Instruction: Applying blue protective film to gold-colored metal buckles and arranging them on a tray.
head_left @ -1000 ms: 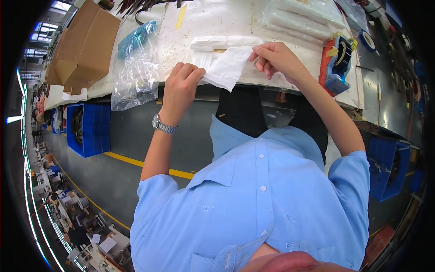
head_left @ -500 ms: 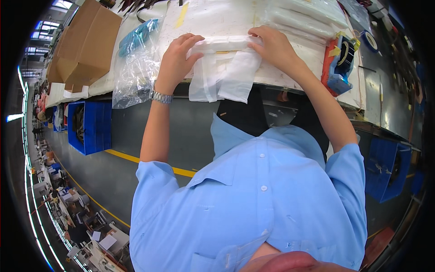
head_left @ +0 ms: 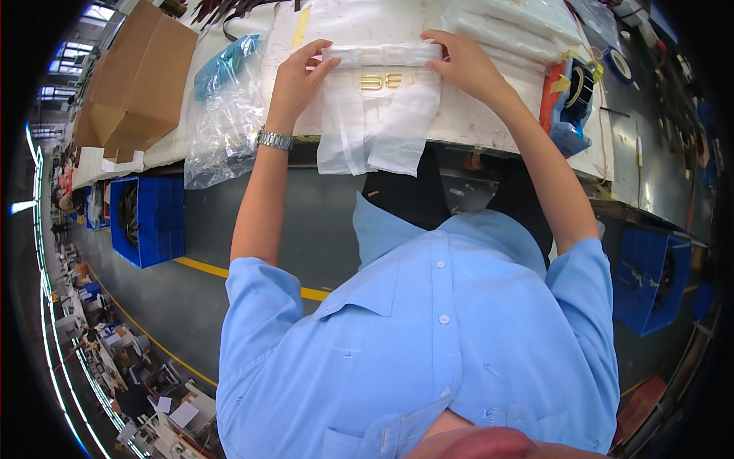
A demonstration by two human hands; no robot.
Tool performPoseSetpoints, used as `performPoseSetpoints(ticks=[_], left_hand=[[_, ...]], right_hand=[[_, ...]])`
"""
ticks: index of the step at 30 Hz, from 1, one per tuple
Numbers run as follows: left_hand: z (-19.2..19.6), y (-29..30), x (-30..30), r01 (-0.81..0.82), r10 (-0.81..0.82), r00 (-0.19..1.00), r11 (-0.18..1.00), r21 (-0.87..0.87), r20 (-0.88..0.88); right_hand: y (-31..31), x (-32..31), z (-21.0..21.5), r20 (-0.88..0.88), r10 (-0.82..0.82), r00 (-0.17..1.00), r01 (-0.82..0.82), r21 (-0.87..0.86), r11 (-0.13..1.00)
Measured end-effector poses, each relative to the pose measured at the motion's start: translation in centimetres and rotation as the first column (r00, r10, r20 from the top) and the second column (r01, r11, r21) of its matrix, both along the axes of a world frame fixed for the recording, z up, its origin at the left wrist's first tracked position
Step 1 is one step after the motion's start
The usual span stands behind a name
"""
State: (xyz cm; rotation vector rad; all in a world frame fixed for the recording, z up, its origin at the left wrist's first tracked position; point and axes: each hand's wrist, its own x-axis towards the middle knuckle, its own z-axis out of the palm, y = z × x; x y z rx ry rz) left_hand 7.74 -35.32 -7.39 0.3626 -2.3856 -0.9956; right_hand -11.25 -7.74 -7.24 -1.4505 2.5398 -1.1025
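A thin white sheet (head_left: 380, 126), tissue or soft film, lies on the table with its near end hanging over the front edge. Its far end forms a flat white roll (head_left: 382, 56). My left hand (head_left: 302, 73) pinches the left end of this roll between thumb and fingers, and my right hand (head_left: 459, 65) grips the right end. Just on the near side of the roll, two gold-coloured metal buckles (head_left: 371, 83) rest side by side on the sheet. What the roll holds inside is hidden.
At left stand an open cardboard box (head_left: 130, 84) and a clear plastic bag (head_left: 218, 141) with a blue-green bundle (head_left: 229, 65). White plastic-wrapped packs (head_left: 508, 30) lie at back right, near a tape dispenser (head_left: 569, 107) and a tape roll (head_left: 619, 66). Blue bins (head_left: 160, 222) stand below.
Both hands have moved farther from me with the roll. The gold buckles, almost wholly covered before, now show on the sheet.
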Motion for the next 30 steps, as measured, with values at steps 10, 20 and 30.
performPoseSetpoints(ticks=[10,20,30], left_hand=[[-0.2,-1.9,-1.1,-0.015,-0.015,0.961,0.994,0.106,0.277],[2.2,2.4,0.9,-0.026,-0.053,0.993,0.767,-0.641,-0.103],[1.9,-0.7,5.1,0.108,-0.13,0.991,0.717,-0.689,0.019]], right_hand=[[-0.7,0.3,0.1,0.467,-0.063,0.882,0.035,0.069,0.997],[-1.0,3.0,0.7,-0.406,-0.009,0.914,-0.028,-0.086,0.996],[1.9,1.4,0.8,-0.456,0.187,0.87,-0.237,-0.055,0.97]])
